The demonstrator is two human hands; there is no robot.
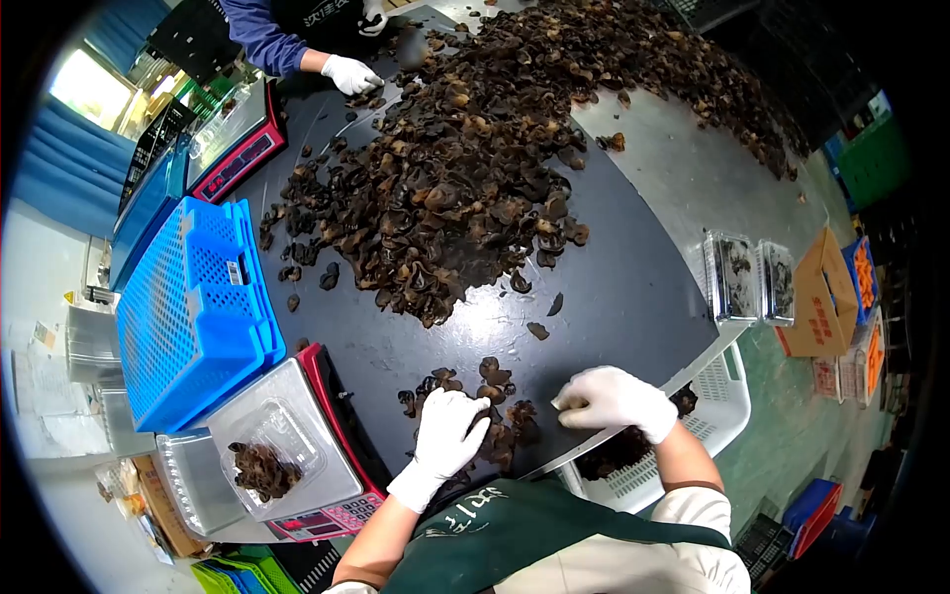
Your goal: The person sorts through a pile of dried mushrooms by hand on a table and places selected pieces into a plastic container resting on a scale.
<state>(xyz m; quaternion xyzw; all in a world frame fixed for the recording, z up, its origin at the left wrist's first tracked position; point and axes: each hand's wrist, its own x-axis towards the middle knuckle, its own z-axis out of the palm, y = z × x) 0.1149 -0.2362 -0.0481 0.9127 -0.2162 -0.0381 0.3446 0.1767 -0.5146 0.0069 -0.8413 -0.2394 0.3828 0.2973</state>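
A large heap of dark brown wood-ear mushrooms (pixel 445 188) covers much of the dark table (pixel 633 297). Near the front edge lies a small group of the same pieces (pixel 510 426). My left hand (pixel 450 431), in a white glove, rests at the left side of this group; its fingers are bent over the pieces, and what they hold is hidden. Right of the group is my right hand (pixel 614 401), also gloved, with its fingers curled together above the table; anything between them is too small to make out.
At left, a scale (pixel 341 445) bears a clear tray with mushrooms (pixel 265 470). Blue crates (pixel 198 307) stand behind it, beside another scale (pixel 237 144). A co-worker's gloved hand (pixel 351 75) is across the table. A white basket (pixel 732 396) sits below the right edge.
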